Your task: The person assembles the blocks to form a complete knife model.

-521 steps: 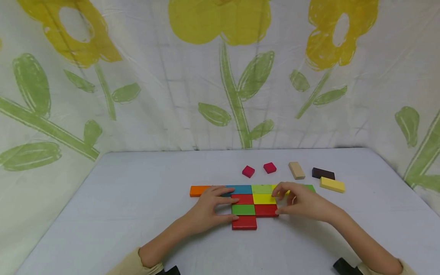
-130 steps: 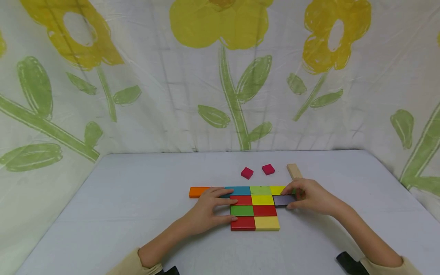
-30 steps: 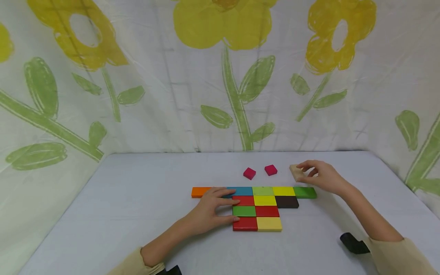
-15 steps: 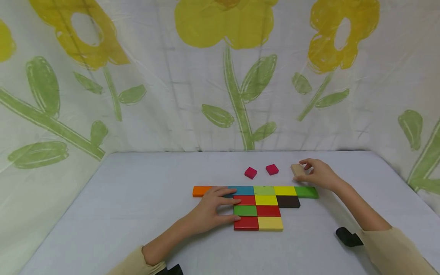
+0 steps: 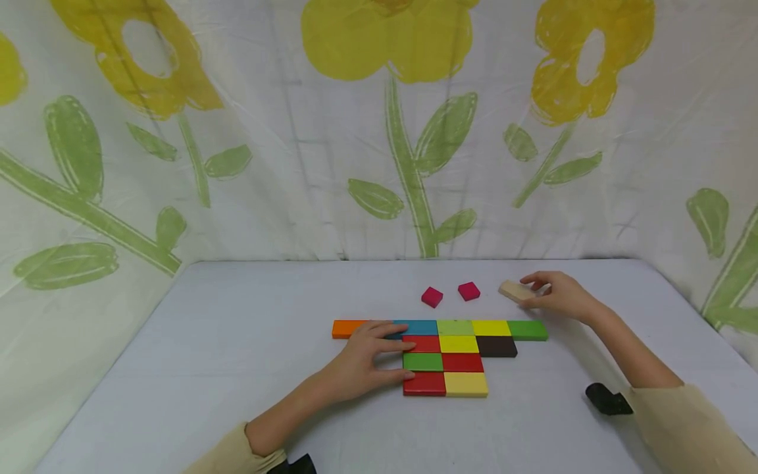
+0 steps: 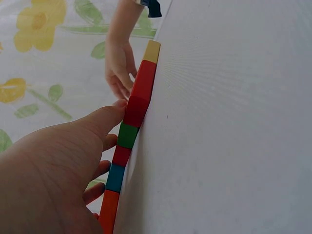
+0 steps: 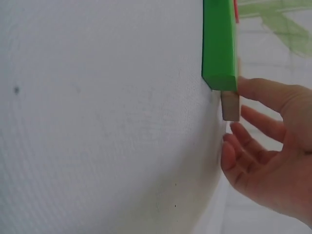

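At the right rear of the table, my right hand pinches the near right end of a beige wooden block between thumb and fingers. The block lies slanted; its end shows beyond the green block in the right wrist view. My left hand rests with spread fingers along the left side of a flat arrangement of coloured blocks. Its fingertips touch the blue block and the upper red block, and its thumb touches the lower red block. Part of the top row is hidden under that hand.
The top row runs from an orange block to a green block. A dark brown block ends the second row, and a pale yellow block the bottom one. Two small crimson blocks lie behind. A flowered cloth hangs at the back.
Earlier, the pale yellow and dark brown blocks joined the arrangement. Over the last second my right hand has turned the beige block to a flatter slant. My left hand has stayed put.
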Demonstrator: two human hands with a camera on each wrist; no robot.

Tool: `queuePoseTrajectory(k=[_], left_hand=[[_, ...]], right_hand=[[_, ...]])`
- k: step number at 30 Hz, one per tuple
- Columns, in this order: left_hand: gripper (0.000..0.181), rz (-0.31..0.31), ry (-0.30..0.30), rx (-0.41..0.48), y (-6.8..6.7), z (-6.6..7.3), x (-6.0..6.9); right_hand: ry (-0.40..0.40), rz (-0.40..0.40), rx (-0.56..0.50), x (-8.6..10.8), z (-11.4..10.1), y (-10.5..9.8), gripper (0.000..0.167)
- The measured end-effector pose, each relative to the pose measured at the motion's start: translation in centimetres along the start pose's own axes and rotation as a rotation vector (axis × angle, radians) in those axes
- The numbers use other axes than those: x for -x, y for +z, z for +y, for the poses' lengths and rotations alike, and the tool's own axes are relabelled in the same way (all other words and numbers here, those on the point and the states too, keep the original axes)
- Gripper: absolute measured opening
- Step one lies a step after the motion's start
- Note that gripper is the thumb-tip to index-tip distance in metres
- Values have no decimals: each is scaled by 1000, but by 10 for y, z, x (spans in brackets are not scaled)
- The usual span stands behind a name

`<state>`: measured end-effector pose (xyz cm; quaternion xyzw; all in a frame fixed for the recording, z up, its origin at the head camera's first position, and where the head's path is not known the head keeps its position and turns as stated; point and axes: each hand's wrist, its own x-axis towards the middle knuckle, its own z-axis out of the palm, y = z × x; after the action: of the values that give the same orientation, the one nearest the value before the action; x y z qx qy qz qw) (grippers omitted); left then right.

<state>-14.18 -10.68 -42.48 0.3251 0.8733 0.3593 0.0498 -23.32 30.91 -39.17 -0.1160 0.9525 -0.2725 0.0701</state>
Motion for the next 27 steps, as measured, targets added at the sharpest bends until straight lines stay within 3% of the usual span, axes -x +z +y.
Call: queuePoseTrajectory(k=[10, 27], left_hand=[[50, -3, -6, 1, 1, -2, 0], [48, 2, 0, 8, 1, -2, 0]], right_hand=[[47, 11, -80, -7, -6, 8, 54], [6, 63, -39, -6, -10, 7, 44]])
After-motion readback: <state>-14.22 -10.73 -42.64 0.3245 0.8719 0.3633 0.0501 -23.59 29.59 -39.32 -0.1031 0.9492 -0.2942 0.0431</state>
